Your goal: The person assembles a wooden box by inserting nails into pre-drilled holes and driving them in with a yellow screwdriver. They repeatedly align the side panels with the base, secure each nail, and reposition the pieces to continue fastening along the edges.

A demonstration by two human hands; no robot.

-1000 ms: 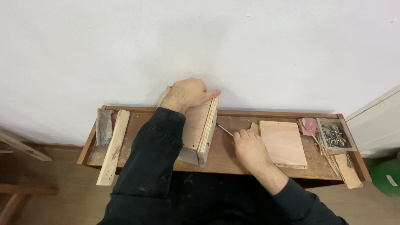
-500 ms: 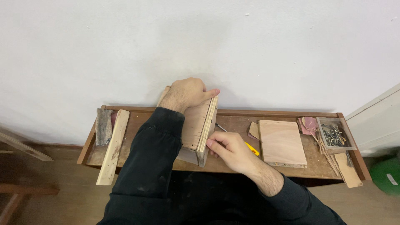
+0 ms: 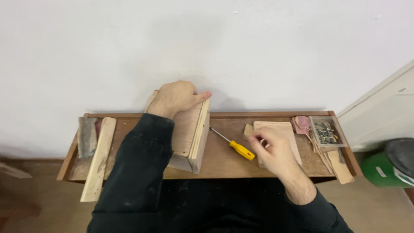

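A small clear plastic box (image 3: 326, 131), square and shallow, sits open-topped at the far right end of the wooden tray, well to the right of the right hand (image 3: 271, 151) and far from the left hand (image 3: 179, 98); it holds a heap of dark metal nails or screws. Further right, past the tray's edge and lower down, a green container (image 3: 381, 170) with a dark lid bears a small white rectangular label (image 3: 380, 171). No signs or screens show.
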